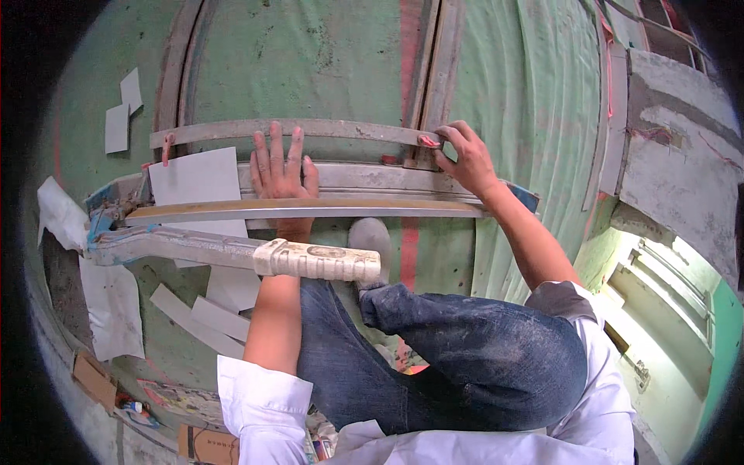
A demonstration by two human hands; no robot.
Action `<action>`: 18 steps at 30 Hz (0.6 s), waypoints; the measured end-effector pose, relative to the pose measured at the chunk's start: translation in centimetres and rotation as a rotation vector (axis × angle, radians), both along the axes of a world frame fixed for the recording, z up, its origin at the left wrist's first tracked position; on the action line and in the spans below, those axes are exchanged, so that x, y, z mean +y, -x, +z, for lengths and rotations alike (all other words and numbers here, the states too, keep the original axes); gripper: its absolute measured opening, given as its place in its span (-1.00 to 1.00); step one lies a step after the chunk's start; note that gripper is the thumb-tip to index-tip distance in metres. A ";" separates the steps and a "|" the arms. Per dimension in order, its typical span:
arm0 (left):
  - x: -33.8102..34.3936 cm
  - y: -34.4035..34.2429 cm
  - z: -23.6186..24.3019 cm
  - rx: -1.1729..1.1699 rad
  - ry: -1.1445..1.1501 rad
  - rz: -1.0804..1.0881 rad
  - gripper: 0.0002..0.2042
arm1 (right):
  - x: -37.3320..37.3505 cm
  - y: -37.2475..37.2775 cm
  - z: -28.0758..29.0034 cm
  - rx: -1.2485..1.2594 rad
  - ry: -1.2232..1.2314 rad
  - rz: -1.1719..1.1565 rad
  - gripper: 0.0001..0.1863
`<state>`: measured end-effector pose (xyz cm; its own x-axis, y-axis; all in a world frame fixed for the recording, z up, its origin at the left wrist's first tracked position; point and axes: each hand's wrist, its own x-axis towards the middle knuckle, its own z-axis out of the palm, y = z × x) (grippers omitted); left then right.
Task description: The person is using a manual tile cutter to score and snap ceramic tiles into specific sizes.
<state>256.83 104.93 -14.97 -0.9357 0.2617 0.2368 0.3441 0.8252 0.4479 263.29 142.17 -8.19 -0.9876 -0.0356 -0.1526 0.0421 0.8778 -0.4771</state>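
A tile cutter lies across the floor before me, its metal rail [325,208] running from side to side. Its whitish handle [325,262] reaches in from the left, over my left forearm. My left hand [283,170] passes under the rail and lies flat, fingers spread, its fingertips at the long grey fence bar [341,132]. To its left, a white tile [198,177] sits partly under the rail. My right hand [469,159] is closed, thumb and fingers pinching at a small red lever [428,141] on the bar's right end. A similar red lever [167,147] is at its left end.
Green sheeting [341,70] covers the floor, with two metal channels beyond the cutter. White tile offcuts [198,318] lie at left, and two small white pieces [118,128] farther off. Cardboard [213,444] lies at lower left. A rough grey block [682,147] stands at right.
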 end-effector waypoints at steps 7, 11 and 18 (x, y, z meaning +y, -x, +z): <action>-2.1 0.3 0.5 -0.053 0.045 0.019 -0.39 | -2.9 2.2 2.1 -0.038 0.094 -0.003 -0.60; -0.9 0.4 0.4 -0.111 -0.121 -0.083 -0.31 | -0.6 3.6 0.3 -0.179 -0.005 -0.131 -0.74; -5.2 -5.7 3.3 -0.322 -0.087 -0.109 -0.41 | -4.1 5.1 -1.1 -0.263 0.082 -0.309 -0.40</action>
<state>262.52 99.72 -11.64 -0.9337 0.3558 -0.0398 0.2579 0.7456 0.6144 258.15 138.06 -9.26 -0.8816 0.2341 -0.4100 0.4275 0.7643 -0.4828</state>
